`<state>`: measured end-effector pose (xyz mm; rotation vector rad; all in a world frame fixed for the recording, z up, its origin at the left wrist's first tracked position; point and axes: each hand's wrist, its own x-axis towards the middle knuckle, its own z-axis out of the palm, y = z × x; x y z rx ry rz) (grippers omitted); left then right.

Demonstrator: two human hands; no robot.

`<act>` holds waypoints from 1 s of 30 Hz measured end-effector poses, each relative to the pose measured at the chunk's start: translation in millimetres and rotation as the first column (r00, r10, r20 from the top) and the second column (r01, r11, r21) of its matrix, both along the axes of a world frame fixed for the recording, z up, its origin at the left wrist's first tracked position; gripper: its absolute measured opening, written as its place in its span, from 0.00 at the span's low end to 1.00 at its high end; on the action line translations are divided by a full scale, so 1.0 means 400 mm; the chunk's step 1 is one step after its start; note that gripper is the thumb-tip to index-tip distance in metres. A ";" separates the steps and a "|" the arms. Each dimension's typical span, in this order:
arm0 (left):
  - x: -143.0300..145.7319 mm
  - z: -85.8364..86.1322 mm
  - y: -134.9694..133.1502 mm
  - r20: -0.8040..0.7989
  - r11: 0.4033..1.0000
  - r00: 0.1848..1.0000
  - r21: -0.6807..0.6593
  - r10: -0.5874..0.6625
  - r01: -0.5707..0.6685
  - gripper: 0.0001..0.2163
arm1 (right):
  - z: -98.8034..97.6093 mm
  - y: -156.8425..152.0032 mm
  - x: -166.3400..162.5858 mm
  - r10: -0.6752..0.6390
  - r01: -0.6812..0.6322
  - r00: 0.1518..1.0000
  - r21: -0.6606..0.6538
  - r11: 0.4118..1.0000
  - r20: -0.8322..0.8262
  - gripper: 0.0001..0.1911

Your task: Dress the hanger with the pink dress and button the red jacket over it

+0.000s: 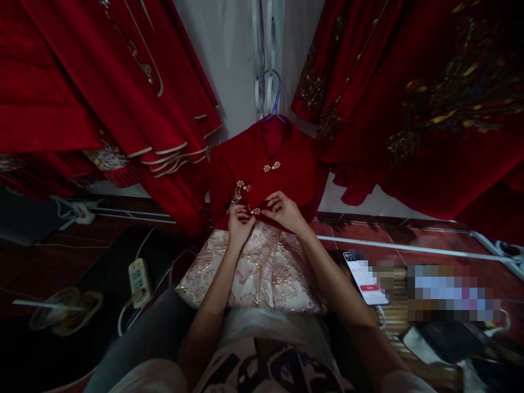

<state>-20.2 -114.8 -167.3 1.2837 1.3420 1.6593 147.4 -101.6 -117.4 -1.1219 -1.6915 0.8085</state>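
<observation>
A small red jacket (pixel 301 150) hangs in front of me on a purple hanger (pixel 279 93). Its collar is open, and a pearl-like flower fastener (pixel 272 167) sits high on the chest. A beaded ornament with a tassel (pixel 240 188) is at its left side. My left hand (pixel 240 222) pinches the jacket's lower edge beside a lower flower fastener (pixel 254 211). On the fastener's other side is my right hand (pixel 284 212), fingers curled and thumb close to them; anything tiny between them is too dim to see. Below both hands spreads a pale gold-patterned skirt (pixel 262 267).
Red embroidered garments (pixel 159 103) hang at left, and more beaded red garments (pixel 360 120) at right. A power strip (pixel 140 281) and a clear cup (pixel 61 308) are at lower left. At right, a phone (pixel 366 281) lies on a slatted wooden surface (pixel 397 325).
</observation>
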 end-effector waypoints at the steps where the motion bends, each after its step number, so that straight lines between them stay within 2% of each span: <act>1: 0.001 0.000 -0.003 -0.010 1.000 1.000 0.021 0.019 -0.019 0.19 | 0.011 -0.001 0.012 -0.007 0.007 1.000 0.014 1.000 -0.012 0.17; 4: -0.002 -0.003 -0.011 -0.059 0.998 0.997 0.061 0.039 -0.035 0.16 | 0.041 -0.003 0.040 -0.013 0.016 0.998 0.042 0.999 -0.067 0.14; 7: -0.006 -0.008 -0.013 -0.097 0.999 0.995 0.053 0.013 -0.008 0.15 | 0.051 -0.002 0.053 -0.044 0.049 0.994 0.048 0.998 -0.100 0.11; 15: -0.008 -0.013 -0.016 -0.185 0.998 0.983 0.057 0.014 -0.003 0.12 | -0.003 0.006 0.013 0.087 -0.086 0.996 -0.046 0.995 0.019 0.09; 20: -0.010 -0.016 -0.021 -0.160 0.998 0.987 0.048 -0.020 0.028 0.11 | -0.026 0.005 -0.023 0.111 -0.113 0.994 -0.091 0.989 -0.022 0.08; 30: -0.013 -0.024 -0.008 -0.049 0.998 0.997 -0.027 -0.055 0.054 0.14 | -0.060 0.019 -0.034 0.112 -0.122 0.987 -0.081 0.989 -0.117 0.08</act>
